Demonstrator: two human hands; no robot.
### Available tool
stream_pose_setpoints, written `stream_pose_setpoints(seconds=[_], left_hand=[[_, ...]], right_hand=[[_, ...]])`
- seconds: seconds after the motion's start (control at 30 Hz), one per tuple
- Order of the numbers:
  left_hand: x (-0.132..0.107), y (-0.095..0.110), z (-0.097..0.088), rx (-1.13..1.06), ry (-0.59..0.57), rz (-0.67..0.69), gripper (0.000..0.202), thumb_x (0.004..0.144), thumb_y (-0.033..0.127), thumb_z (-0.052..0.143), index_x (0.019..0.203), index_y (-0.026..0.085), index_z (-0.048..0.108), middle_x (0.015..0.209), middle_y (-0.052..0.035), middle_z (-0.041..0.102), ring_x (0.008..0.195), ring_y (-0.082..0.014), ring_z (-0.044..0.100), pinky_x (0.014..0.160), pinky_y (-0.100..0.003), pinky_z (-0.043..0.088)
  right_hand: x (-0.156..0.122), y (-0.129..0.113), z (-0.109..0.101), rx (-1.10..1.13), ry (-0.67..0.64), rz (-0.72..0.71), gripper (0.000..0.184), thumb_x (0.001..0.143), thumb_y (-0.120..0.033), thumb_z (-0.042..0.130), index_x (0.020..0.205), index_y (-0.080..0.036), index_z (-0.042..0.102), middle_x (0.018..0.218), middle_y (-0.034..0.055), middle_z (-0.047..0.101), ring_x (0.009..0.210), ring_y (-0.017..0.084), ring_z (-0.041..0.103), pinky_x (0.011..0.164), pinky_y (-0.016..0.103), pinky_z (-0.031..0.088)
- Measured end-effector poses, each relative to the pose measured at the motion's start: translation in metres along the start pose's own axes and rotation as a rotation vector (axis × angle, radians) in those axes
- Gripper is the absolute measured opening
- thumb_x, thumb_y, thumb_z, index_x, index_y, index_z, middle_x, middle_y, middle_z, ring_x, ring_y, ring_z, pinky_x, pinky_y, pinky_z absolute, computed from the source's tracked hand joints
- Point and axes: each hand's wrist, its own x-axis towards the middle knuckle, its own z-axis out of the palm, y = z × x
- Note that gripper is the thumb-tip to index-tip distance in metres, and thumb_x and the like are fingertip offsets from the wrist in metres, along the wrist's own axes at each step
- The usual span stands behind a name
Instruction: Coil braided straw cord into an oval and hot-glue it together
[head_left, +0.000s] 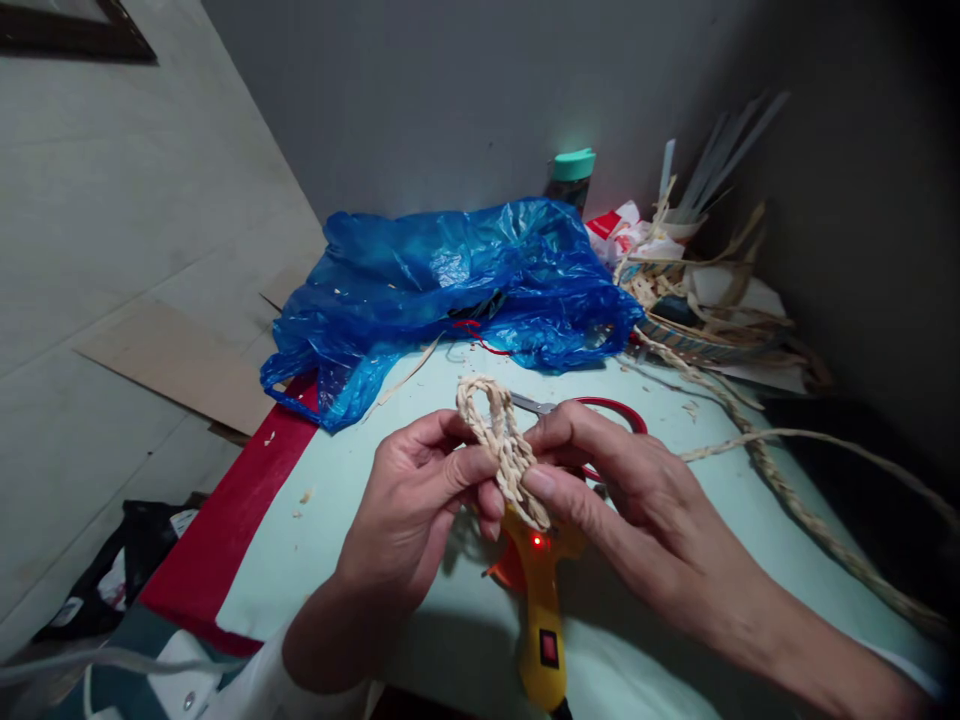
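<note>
Both hands pinch a small loop of braided straw cord (499, 430) just above the table. My left hand (420, 500) grips its lower left side with thumb and fingers closed. My right hand (615, 490) presses the cord from the right, thumb against the twisted part. Beneath the hands lies a yellow glue gun (541, 620) with a red light lit. Red-handled scissors (600, 408) lie behind my right hand, partly hidden.
A crumpled blue plastic bag (450, 290) lies at the back of the pale green table (330, 540). A long braided cord (810, 510) runs along the right side. Straw scraps, a basket (705, 310) and a teal-capped bottle (571, 175) crowd the back right corner.
</note>
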Motion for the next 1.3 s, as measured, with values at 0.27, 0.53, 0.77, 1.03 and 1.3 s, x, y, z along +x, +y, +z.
stream_pose_setpoints(seconds=[0.27,0.53,0.77,1.03,1.3], left_hand=[[0.0,-0.004,0.004,-0.02,-0.065,0.049,0.021,0.073,0.02,0.089,0.078,0.014,0.07,0.062,0.0042,0.063,0.044,-0.0031,0.052,0.041,-0.01,0.048],[-0.001,-0.007,0.004,-0.01,-0.081,0.055,0.017,0.075,0.025,0.088,0.086,0.015,0.079,0.07,0.0002,0.069,0.049,-0.0049,0.055,0.04,-0.01,0.048],[-0.003,-0.004,0.005,-0.01,-0.03,0.057,0.017,0.072,0.025,0.089,0.082,0.016,0.078,0.065,0.0017,0.067,0.043,-0.0051,0.055,0.038,-0.012,0.048],[-0.003,-0.003,0.004,0.03,-0.035,0.058,0.015,0.076,0.024,0.087,0.079,0.014,0.076,0.065,0.0027,0.065,0.042,-0.0043,0.056,0.043,-0.013,0.05],[-0.001,-0.008,0.004,0.05,0.106,0.171,0.012,0.075,0.022,0.087,0.085,0.018,0.081,0.078,-0.0014,0.074,0.079,-0.0141,0.07,0.084,-0.024,0.057]], right_hand=[[0.001,-0.005,-0.004,0.022,-0.01,-0.044,0.017,0.104,-0.019,0.05,0.089,-0.021,0.058,0.082,-0.0061,0.065,0.076,0.009,0.059,0.073,0.022,0.043],[0.001,-0.006,-0.001,-0.132,0.041,-0.099,0.018,0.101,-0.013,0.05,0.086,-0.019,0.056,0.08,-0.0026,0.061,0.077,0.012,0.056,0.072,0.025,0.041],[0.001,-0.01,0.004,-0.19,0.109,-0.18,0.018,0.1,-0.01,0.046,0.088,-0.02,0.055,0.077,-0.0018,0.059,0.071,0.014,0.054,0.071,0.028,0.042],[0.0,-0.008,0.006,-0.192,0.157,-0.197,0.017,0.102,-0.011,0.046,0.091,-0.022,0.055,0.077,-0.0008,0.059,0.07,0.015,0.054,0.072,0.03,0.043],[0.001,0.005,0.013,-0.471,0.18,-0.388,0.02,0.102,-0.025,0.054,0.118,-0.013,0.053,0.092,0.008,0.067,0.078,0.022,0.057,0.07,0.036,0.05]])
